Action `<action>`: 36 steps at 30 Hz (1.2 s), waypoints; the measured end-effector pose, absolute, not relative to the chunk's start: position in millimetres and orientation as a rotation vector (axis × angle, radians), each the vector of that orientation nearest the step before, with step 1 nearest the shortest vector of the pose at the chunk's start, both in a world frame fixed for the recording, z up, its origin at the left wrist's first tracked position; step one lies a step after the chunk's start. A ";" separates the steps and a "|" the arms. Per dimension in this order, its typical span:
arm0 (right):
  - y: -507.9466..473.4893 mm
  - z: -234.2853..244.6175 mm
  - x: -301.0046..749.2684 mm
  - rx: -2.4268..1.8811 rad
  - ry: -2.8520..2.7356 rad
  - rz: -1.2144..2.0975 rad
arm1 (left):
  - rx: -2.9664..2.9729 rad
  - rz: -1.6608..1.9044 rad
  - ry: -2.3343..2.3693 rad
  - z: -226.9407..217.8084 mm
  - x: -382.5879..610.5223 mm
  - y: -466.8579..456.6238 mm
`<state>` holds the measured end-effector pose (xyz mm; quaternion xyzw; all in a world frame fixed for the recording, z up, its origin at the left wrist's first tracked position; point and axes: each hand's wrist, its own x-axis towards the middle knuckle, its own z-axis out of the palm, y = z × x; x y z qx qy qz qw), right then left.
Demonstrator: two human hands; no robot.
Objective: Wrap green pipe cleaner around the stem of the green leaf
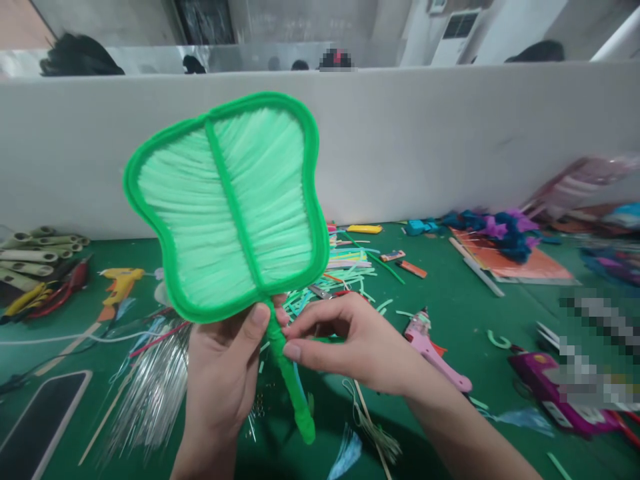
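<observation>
A green hand fan (pixel 260 193) is held up over the table, its pale green panel split by a darker midrib and edged with a fuzzy green rim. Its wrapped green handle (pixel 297 407) points down toward me. My left hand (pixel 225 360) grips the fan where the panel meets the handle, thumb in front and fingers behind. On the right side of the handle, my right hand (pixel 345 343) pinches at its upper part with thumb and fingertips. A thin light blue strip shows along the handle beneath those fingers; whether they hold it I cannot tell.
A yellow glue gun (pixel 120 290) and a phone (pixel 47 423) lie left, near bundled clear strands (pixel 147 393). Right of my hands are a pink glue gun (pixel 433 350) and a magenta box (pixel 555 393). Cut strips (pixel 350 267) lie behind. A white partition (pixel 450 147) borders the table.
</observation>
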<state>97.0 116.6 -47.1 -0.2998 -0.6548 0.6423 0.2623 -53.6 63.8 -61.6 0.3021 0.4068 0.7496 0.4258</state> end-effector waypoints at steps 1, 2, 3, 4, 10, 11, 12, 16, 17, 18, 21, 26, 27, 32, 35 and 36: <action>117.0 -49.2 95.8 -0.775 -1.734 1.801 | 0.761 1.866 1.009 -61.2 -53.4 64.7; 117.0 -51.5 94.1 -0.737 -1.681 1.864 | 0.770 1.858 0.997 -60.8 -53.2 65.7; 116.7 -53.9 91.9 -0.695 -1.615 1.922 | 0.779 1.849 0.985 -60.5 -53.2 66.7; 116.1 -56.2 89.3 -0.650 -1.544 1.974 | 0.788 1.833 0.975 -60.2 -53.5 67.5; 111.1 -62.4 73.8 -0.540 -1.264 1.963 | 0.979 1.644 1.044 -60.6 -64.6 63.4; 111.2 -61.6 72.9 -0.534 -1.253 1.933 | 1.045 1.610 1.060 -60.9 -67.3 61.7; 111.7 -60.5 72.7 -0.528 -1.257 1.907 | 1.104 1.578 1.085 -61.3 -69.6 59.9; 115.9 -58.7 75.9 -0.548 -1.362 1.787 | 1.212 1.570 1.296 -64.2 -72.7 55.7; 117.1 -59.5 77.1 -0.555 -1.380 1.766 | 1.218 1.596 1.341 -65.6 -72.3 55.6; 118.2 -60.7 78.3 -0.557 -1.395 1.754 | 1.220 1.620 1.368 -67.3 -71.7 55.9; 121.5 -64.2 82.1 -0.548 -1.454 1.745 | 1.164 1.600 1.394 -72.1 -69.1 58.2; 126.0 -61.3 86.0 -0.604 -1.617 1.595 | 1.016 1.437 1.418 -71.3 -58.3 59.4; 126.6 -60.0 85.8 -0.620 -1.644 1.541 | 1.009 1.428 1.426 -70.3 -55.6 58.7; 127.1 -57.2 83.0 -0.666 -1.758 1.284 | 1.041 1.474 1.547 -71.5 -51.1 53.3; 126.0 -55.5 82.6 -0.689 -1.778 1.218 | 1.089 1.492 1.560 -74.8 -52.8 51.1; 125.7 -54.3 82.6 -0.695 -1.770 1.242 | 1.088 1.518 1.559 -75.3 -52.9 50.6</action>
